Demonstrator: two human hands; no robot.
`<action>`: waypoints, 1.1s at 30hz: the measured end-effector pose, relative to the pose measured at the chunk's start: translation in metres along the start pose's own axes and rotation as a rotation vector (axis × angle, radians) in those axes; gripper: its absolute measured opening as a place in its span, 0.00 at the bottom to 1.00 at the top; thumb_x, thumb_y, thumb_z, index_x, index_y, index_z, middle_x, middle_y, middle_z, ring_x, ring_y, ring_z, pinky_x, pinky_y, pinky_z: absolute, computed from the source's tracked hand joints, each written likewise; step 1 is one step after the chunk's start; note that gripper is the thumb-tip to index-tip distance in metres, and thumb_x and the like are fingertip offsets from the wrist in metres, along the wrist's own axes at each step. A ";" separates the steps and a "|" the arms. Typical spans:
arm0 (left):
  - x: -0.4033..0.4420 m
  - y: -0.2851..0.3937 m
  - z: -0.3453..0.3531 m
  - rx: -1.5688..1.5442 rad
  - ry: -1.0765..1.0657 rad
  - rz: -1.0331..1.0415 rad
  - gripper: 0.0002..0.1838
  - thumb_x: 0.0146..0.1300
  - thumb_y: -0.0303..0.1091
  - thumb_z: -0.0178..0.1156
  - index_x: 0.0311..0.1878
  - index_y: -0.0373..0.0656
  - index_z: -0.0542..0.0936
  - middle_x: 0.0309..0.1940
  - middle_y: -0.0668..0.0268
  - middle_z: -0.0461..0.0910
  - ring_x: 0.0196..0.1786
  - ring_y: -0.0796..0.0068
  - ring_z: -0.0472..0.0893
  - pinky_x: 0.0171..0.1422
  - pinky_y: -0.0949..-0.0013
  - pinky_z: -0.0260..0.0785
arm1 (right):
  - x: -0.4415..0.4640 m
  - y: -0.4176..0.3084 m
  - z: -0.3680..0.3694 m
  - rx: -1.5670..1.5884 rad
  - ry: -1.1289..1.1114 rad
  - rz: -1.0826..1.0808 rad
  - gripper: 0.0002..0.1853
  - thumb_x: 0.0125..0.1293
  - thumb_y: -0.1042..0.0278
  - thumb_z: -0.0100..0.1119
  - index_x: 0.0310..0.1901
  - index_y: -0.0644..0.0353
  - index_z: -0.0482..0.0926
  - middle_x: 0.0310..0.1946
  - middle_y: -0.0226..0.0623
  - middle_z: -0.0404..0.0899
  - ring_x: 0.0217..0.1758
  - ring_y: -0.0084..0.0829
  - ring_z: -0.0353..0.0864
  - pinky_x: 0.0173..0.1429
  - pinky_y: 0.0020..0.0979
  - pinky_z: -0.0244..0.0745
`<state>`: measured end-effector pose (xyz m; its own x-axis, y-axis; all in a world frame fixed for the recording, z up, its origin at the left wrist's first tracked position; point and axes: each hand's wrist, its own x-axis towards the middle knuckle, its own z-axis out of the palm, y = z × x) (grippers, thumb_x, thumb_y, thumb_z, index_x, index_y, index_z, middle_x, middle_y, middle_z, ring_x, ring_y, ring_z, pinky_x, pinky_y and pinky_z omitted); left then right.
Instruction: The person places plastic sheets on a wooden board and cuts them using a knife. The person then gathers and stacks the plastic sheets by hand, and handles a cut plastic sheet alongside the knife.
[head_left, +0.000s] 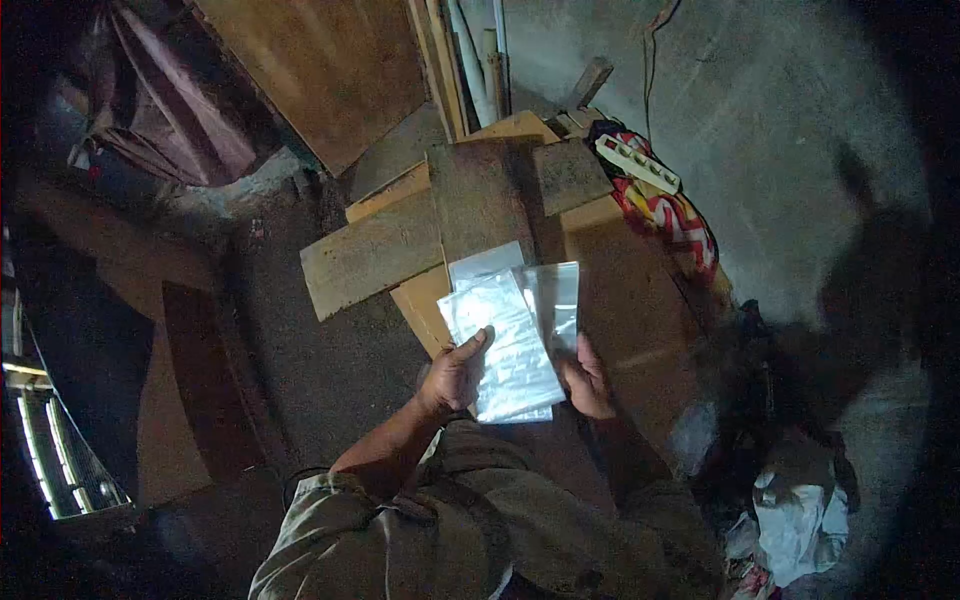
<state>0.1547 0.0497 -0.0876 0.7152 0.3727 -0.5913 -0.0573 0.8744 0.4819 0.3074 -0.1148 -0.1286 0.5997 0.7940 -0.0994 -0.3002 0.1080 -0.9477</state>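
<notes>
- Far left there's a bright window (50, 450), low down, mostly dark stuff around it.
- Up from that, a purplish cloth (175, 100) hangs in folds.
- Next over, a big brown panel (330, 75) leans at a slant near the top.
- Below it, some flat boards (375, 250) lie crosswise over each other, right in front of the person.
- Left hand (458, 373) has its thumb pressed flat on top of the bags, pinching their left side; can't see the fingers underneath.
- The plastic bags (508, 350) are a shiny, slightly fanned stack, held up between both hands, near edge toward the person's body.
- Right hand (588, 380) is curled at the right edge of the stack, by a clearer bag (563, 295) sticking out; can't tell how tightly it's pinching.
- Upper right, a pale power strip (637, 164) sits on a red patterned cloth (672, 228).
- Bottom right, a crumpled white thing (798, 520), kinda dim.
</notes>
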 end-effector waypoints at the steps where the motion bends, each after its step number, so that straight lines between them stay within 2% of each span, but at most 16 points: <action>1: -0.003 -0.004 0.003 0.041 0.011 0.002 0.41 0.61 0.46 0.63 0.67 0.29 0.57 0.71 0.54 0.54 0.74 0.65 0.49 0.76 0.60 0.33 | -0.007 0.007 -0.007 0.011 -0.113 -0.066 0.30 0.68 0.68 0.49 0.70 0.60 0.54 0.62 0.36 0.65 0.62 0.28 0.66 0.64 0.31 0.60; 5: -0.016 -0.017 -0.011 0.097 -0.003 0.005 0.40 0.61 0.46 0.62 0.67 0.29 0.58 0.70 0.55 0.56 0.73 0.65 0.52 0.76 0.59 0.39 | -0.034 0.029 -0.025 -0.002 -0.068 0.149 0.28 0.69 0.67 0.45 0.67 0.69 0.56 0.64 0.43 0.64 0.67 0.32 0.63 0.69 0.34 0.58; 6: -0.030 -0.009 -0.001 0.166 0.038 -0.031 0.39 0.62 0.45 0.61 0.67 0.29 0.58 0.69 0.54 0.57 0.73 0.63 0.52 0.75 0.59 0.40 | -0.034 0.027 -0.024 -0.209 -0.226 0.112 0.28 0.69 0.65 0.47 0.67 0.65 0.58 0.62 0.41 0.66 0.64 0.30 0.65 0.67 0.34 0.60; 9: -0.032 -0.024 -0.022 0.192 0.019 0.022 0.38 0.61 0.44 0.62 0.66 0.29 0.60 0.68 0.53 0.59 0.73 0.62 0.53 0.75 0.59 0.41 | -0.049 0.011 0.011 -0.154 -0.270 -0.215 0.23 0.67 0.61 0.53 0.59 0.68 0.68 0.55 0.40 0.73 0.53 0.30 0.74 0.61 0.32 0.66; 10: -0.033 -0.026 -0.023 0.176 0.062 -0.014 0.38 0.60 0.44 0.63 0.66 0.29 0.61 0.67 0.53 0.62 0.73 0.63 0.53 0.75 0.59 0.41 | -0.045 0.001 0.014 -0.238 -0.247 0.054 0.21 0.68 0.62 0.53 0.58 0.66 0.70 0.52 0.39 0.75 0.51 0.30 0.76 0.59 0.32 0.68; 13: -0.039 -0.029 -0.028 0.178 0.069 0.033 0.35 0.59 0.43 0.64 0.63 0.32 0.66 0.64 0.56 0.66 0.70 0.63 0.58 0.74 0.58 0.44 | -0.049 0.028 0.027 -0.349 -0.086 0.205 0.16 0.69 0.62 0.52 0.52 0.65 0.74 0.46 0.39 0.79 0.50 0.31 0.77 0.58 0.31 0.69; 15: -0.038 -0.036 -0.042 0.183 0.054 0.096 0.30 0.58 0.43 0.65 0.59 0.35 0.70 0.60 0.61 0.70 0.66 0.64 0.64 0.72 0.58 0.48 | -0.050 0.037 0.027 -0.280 -0.064 0.006 0.18 0.70 0.58 0.51 0.47 0.66 0.76 0.47 0.42 0.79 0.51 0.34 0.77 0.58 0.32 0.69; 18: -0.041 -0.024 -0.042 0.200 0.120 0.196 0.25 0.60 0.45 0.62 0.55 0.40 0.73 0.51 0.67 0.75 0.58 0.72 0.71 0.67 0.64 0.57 | -0.051 0.028 0.018 -0.405 -0.313 -0.054 0.17 0.72 0.60 0.44 0.51 0.65 0.74 0.50 0.41 0.75 0.57 0.31 0.71 0.62 0.32 0.64; 19: -0.046 -0.020 -0.046 0.110 -0.021 0.204 0.25 0.61 0.45 0.61 0.56 0.40 0.72 0.52 0.65 0.75 0.58 0.71 0.71 0.66 0.63 0.59 | -0.054 0.028 0.022 -0.382 -0.253 -0.042 0.15 0.72 0.63 0.44 0.51 0.65 0.73 0.50 0.41 0.74 0.55 0.31 0.72 0.62 0.31 0.64; 21: -0.054 -0.011 -0.049 0.066 0.013 0.229 0.22 0.63 0.46 0.58 0.53 0.41 0.73 0.52 0.65 0.75 0.56 0.71 0.72 0.62 0.63 0.63 | -0.059 0.029 0.029 -0.332 -0.131 -0.022 0.12 0.71 0.70 0.45 0.50 0.65 0.73 0.50 0.40 0.73 0.52 0.30 0.73 0.62 0.30 0.63; 22: -0.050 -0.007 -0.062 -0.031 -0.004 0.162 0.21 0.64 0.46 0.57 0.53 0.41 0.74 0.50 0.65 0.76 0.56 0.71 0.73 0.62 0.62 0.64 | -0.057 0.015 0.030 -0.220 -0.307 0.129 0.11 0.71 0.70 0.46 0.50 0.65 0.72 0.49 0.40 0.73 0.50 0.30 0.73 0.59 0.30 0.64; 25: -0.058 0.001 -0.073 -0.033 -0.017 0.146 0.21 0.64 0.44 0.56 0.55 0.41 0.74 0.54 0.63 0.76 0.62 0.68 0.70 0.69 0.61 0.57 | -0.049 0.009 0.024 -0.563 -0.370 -0.163 0.12 0.68 0.71 0.50 0.51 0.64 0.71 0.48 0.38 0.74 0.49 0.30 0.73 0.55 0.31 0.68; 26: -0.033 -0.013 -0.134 0.190 0.101 0.322 0.31 0.58 0.53 0.63 0.59 0.42 0.72 0.64 0.60 0.68 0.69 0.65 0.63 0.75 0.58 0.47 | -0.040 0.043 0.011 -0.596 -0.087 -0.253 0.12 0.67 0.68 0.50 0.49 0.61 0.73 0.45 0.38 0.76 0.49 0.32 0.75 0.53 0.34 0.69; 29: -0.049 -0.013 -0.129 0.141 0.214 0.315 0.33 0.59 0.52 0.62 0.61 0.40 0.69 0.65 0.60 0.66 0.70 0.66 0.61 0.75 0.60 0.47 | -0.006 -0.010 -0.017 -0.697 0.046 -0.062 0.15 0.67 0.61 0.54 0.49 0.60 0.72 0.43 0.43 0.76 0.50 0.36 0.76 0.52 0.38 0.70; 31: -0.057 -0.012 -0.127 0.150 0.270 0.311 0.35 0.59 0.51 0.62 0.63 0.38 0.67 0.67 0.59 0.64 0.70 0.66 0.60 0.75 0.61 0.46 | 0.026 0.014 -0.074 -0.656 0.232 0.079 0.23 0.65 0.56 0.57 0.54 0.62 0.68 0.47 0.48 0.74 0.50 0.41 0.75 0.52 0.40 0.70; 33: -0.065 -0.013 -0.129 0.179 0.339 0.309 0.36 0.59 0.50 0.61 0.64 0.36 0.65 0.68 0.59 0.62 0.71 0.66 0.59 0.75 0.62 0.46 | 0.057 0.032 -0.136 -0.935 0.470 -0.077 0.26 0.63 0.53 0.58 0.54 0.64 0.67 0.48 0.50 0.73 0.52 0.46 0.73 0.54 0.43 0.68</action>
<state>0.0191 0.0548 -0.1390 0.4150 0.7125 -0.5658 -0.0891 0.6507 0.7541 0.4334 -0.1474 -0.2055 0.8806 0.4709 0.0528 0.3236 -0.5163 -0.7929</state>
